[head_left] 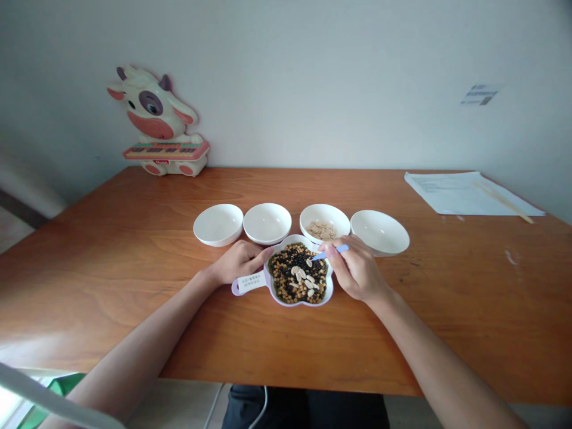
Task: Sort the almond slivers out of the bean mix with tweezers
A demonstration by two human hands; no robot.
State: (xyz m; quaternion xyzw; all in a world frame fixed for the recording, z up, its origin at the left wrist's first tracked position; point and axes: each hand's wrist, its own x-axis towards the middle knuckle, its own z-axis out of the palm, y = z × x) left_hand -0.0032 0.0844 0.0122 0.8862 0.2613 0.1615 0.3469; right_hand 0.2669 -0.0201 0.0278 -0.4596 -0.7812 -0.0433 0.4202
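Note:
A white flower-shaped dish [329,290] with a lilac handle [236,287] sits on the table before me, holding mixed black, green and yellow beans or grains [286,262]. Pale flat seeds [308,283] lie on top. My left hand [239,261] grips the dish's left rim, thumb on the edge and fingers curled. Blue tweezers [333,252] are pinched in my right hand [355,268]; their tips are at one pale seed [308,262] above the mix. Just behind, a white bowl [325,210] contains more pale flat pieces [322,230].
Three more white bowls stand in the row: far left [218,223], centre left [267,221] and right [379,229]. A cow-shaped toy keyboard [163,128] is at the back left. Papers [465,193] with a thin stick [507,204] lie at the back right of the wooden table [268,345].

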